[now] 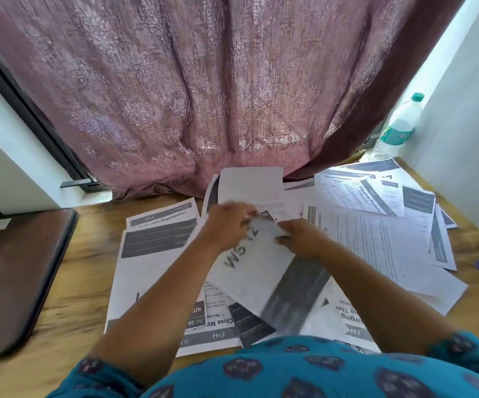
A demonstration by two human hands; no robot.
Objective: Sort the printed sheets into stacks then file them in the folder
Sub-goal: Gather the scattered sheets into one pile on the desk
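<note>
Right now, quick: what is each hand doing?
Left hand: fingers curled on the far edge of a loose sheet, holding it.
Right hand: fingers pinching the same sheet at its far edge.

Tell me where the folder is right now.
In the head view, the brown folder lies closed on the wooden table at the far left, apart from the spread of printed sheets and beyond the left hand.
</note>
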